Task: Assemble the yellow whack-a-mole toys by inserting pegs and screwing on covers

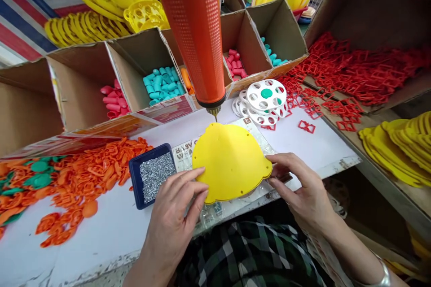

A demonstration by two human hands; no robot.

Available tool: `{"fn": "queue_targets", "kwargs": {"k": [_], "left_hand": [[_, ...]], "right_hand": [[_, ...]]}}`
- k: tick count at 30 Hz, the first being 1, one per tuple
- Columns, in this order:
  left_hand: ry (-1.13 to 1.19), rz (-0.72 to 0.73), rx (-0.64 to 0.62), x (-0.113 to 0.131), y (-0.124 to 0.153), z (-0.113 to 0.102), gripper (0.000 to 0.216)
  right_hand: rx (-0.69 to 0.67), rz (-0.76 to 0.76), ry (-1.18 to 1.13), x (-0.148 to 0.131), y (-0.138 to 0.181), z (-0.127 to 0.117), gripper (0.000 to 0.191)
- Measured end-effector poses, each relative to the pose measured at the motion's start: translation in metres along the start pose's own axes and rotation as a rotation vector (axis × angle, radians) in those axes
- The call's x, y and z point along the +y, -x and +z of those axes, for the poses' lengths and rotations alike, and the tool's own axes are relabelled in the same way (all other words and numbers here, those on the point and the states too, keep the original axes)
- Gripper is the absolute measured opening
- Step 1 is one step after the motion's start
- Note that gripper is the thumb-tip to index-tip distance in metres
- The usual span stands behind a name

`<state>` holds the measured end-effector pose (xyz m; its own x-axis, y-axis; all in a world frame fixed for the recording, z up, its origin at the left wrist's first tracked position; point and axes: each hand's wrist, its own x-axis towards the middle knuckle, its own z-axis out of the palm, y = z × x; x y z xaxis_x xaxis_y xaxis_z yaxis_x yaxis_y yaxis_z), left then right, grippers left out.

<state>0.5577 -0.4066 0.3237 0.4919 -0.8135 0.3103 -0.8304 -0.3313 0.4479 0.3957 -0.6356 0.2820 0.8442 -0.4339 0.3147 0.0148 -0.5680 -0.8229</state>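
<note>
A flat yellow plastic toy shell [230, 161], rounded with small lobes and screw holes along its rim, lies between my hands on a printed plastic sheet. My left hand [178, 204] grips its lower left edge with fingers and thumb. On the other side, my right hand [301, 186] pinches the right-hand lobe. Above the shell hangs an orange electric screwdriver [202, 31], its bit [215, 114] pointing down at the top lobe; whether it touches cannot be made out. A dark blue tray [134, 188] of small silver screws stands beside my left hand.
Cardboard bins [134, 71] with pink, teal and orange pieces line the back. Orange parts [97, 170] heap at left. White wheels [266, 94] are stacked behind right. Red frames [357, 71] spill from a box. Yellow shells [400, 148] are piled far right.
</note>
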Motion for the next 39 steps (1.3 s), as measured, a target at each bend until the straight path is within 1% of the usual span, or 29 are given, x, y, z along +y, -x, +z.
{"fn": "queue_targets", "kwargs": {"k": [6, 9, 10, 13, 17, 22, 24, 27, 30, 32, 35, 37, 39], "left_hand": [[-0.084, 0.085, -0.029, 0.002, -0.007, -0.002, 0.025], [-0.109, 0.099, -0.034, 0.008, -0.02, 0.0, 0.012], [-0.121, 0.098, -0.042, 0.01, -0.025, 0.002, 0.011], [-0.224, 0.096, -0.068, 0.016, -0.042, 0.01, 0.019], [-0.431, 0.093, -0.124, 0.022, -0.057, 0.021, 0.046], [-0.502, 0.074, -0.195, 0.025, -0.063, 0.023, 0.049], [-0.504, 0.076, -0.203, 0.025, -0.062, 0.022, 0.049], [-0.492, 0.082, -0.189, 0.025, -0.062, 0.022, 0.048], [-0.474, 0.077, -0.189, 0.026, -0.062, 0.022, 0.048], [-0.464, 0.063, -0.195, 0.026, -0.062, 0.022, 0.047], [-0.451, 0.044, -0.192, 0.026, -0.06, 0.023, 0.046], [-0.444, 0.042, -0.186, 0.026, -0.059, 0.023, 0.046], [-0.432, 0.042, -0.176, 0.026, -0.058, 0.024, 0.048]], "right_hand": [[0.027, 0.003, 0.036, 0.003, 0.002, 0.005, 0.037], [0.031, -0.023, 0.06, 0.004, 0.002, 0.005, 0.035], [0.033, -0.031, 0.067, 0.005, 0.001, 0.005, 0.035], [0.036, -0.034, 0.076, 0.005, 0.001, 0.005, 0.034], [0.028, -0.035, 0.065, 0.005, 0.0, 0.004, 0.034], [0.014, -0.047, 0.07, 0.003, -0.002, 0.001, 0.036], [0.031, -0.079, 0.087, 0.004, 0.0, 0.002, 0.039], [0.065, -0.182, 0.135, 0.008, 0.005, 0.003, 0.043], [0.034, -0.238, 0.162, 0.008, 0.004, -0.004, 0.043], [-0.022, -0.231, 0.177, 0.001, -0.007, -0.011, 0.039], [-0.068, -0.246, 0.243, -0.018, -0.038, -0.016, 0.036], [-0.122, -0.3, 0.344, -0.028, -0.065, -0.009, 0.034], [-0.216, -0.34, 0.5, -0.035, -0.09, 0.005, 0.031]]}}
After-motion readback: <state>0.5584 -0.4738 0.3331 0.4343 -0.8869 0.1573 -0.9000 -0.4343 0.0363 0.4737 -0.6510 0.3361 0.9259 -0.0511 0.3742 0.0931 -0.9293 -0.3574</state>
